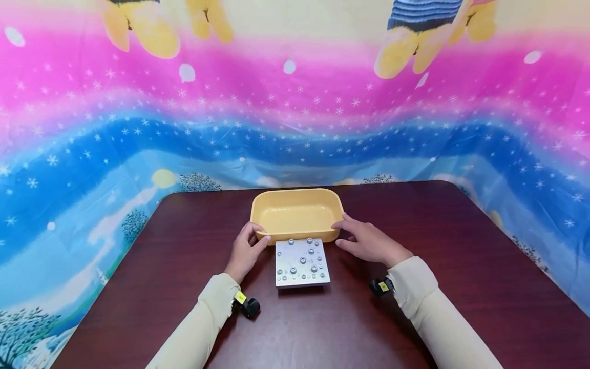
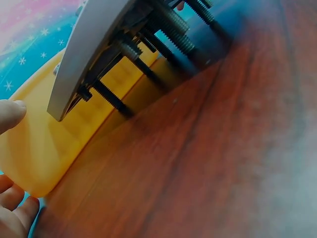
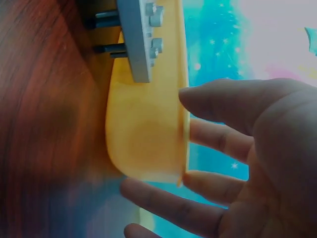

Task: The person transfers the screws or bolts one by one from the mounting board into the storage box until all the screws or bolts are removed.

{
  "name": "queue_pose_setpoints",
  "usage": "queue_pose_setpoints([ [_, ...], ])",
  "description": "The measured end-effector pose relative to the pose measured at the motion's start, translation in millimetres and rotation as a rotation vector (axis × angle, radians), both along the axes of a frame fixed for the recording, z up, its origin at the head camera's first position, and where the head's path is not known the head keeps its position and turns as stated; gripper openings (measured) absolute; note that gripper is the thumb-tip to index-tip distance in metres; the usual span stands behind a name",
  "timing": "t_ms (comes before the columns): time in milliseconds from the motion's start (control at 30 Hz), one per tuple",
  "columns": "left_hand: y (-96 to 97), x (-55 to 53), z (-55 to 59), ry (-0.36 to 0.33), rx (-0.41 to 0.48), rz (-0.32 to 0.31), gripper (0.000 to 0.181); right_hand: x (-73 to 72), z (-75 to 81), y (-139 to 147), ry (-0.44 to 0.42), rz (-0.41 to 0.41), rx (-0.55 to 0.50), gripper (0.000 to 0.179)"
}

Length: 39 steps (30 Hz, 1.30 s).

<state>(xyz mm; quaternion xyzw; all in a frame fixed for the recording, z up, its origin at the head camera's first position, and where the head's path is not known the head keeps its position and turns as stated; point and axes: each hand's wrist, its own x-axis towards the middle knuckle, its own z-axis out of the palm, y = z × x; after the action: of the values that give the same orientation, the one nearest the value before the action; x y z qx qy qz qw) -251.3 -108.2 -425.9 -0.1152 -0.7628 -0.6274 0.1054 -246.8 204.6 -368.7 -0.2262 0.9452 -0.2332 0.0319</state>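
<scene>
A yellow plastic basin [image 1: 295, 237], oblong with rounded corners, stands upright on the table. At its front left corner my left hand [image 1: 245, 252] grips it, thumb on the front wall and fingers at the rim. My right hand [image 1: 369, 240] holds the front right corner, fingertips over the rim and thumb at the front. Directly before the basin is a square silver metal plate [image 1: 301, 269] with several socket-head bolts through it. In the left wrist view, threaded bolt shanks [image 2: 111, 96] stick out below the plate and hold it above the tabletop.
The dark red-brown wooden table [image 1: 184, 266] has rounded far corners. A printed cloth [image 1: 295, 133] in pink and blue hangs behind it and along both sides. Small black cameras [image 1: 249, 307] are strapped to both wrists.
</scene>
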Motion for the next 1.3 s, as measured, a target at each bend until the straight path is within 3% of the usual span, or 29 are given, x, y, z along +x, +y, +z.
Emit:
queue_pose_setpoints([
  [467, -0.9, 11.4, 2.5, -0.024, 0.045, -0.025, 0.015, 10.7, 6.9, -9.4, 0.047, -0.034, 0.079, 0.039],
  [533, -1.1, 8.2, -5.8, -0.005, 0.048, -0.023, 0.012, 12.8, 7.0, -9.1, 0.047, -0.041, 0.094, 0.038],
  [667, -1.9, 7.1, -11.6, -0.006, 0.058, -0.017, 0.01, 17.3, 6.9, -9.5, 0.058, -0.034, 0.111, 0.037],
  [767, -5.8, 6.2, -14.5, -0.042, 0.059, -0.001, 0.017, 17.5, 8.2, -12.0, 0.063, -0.027, 0.117, 0.037],
  [867, -10.6, -0.9, -25.7, -0.05, 0.056, 0.017, 0.026, 16.3, 12.8, -14.1, 0.055, -0.027, 0.127, 0.037],
  [1133, -12.0, -4.3, -26.1, 0.012, 0.042, 0.066, 0.033, 23.5, 25.5, -14.9, -0.009, -0.028, 0.179, 0.04],
  [1300, -11.2, -5.7, -24.1, 0.021, 0.038, 0.084, 0.024, 31.1, 34.7, -21.6, 0.057, -0.038, 0.192, 0.045],
])
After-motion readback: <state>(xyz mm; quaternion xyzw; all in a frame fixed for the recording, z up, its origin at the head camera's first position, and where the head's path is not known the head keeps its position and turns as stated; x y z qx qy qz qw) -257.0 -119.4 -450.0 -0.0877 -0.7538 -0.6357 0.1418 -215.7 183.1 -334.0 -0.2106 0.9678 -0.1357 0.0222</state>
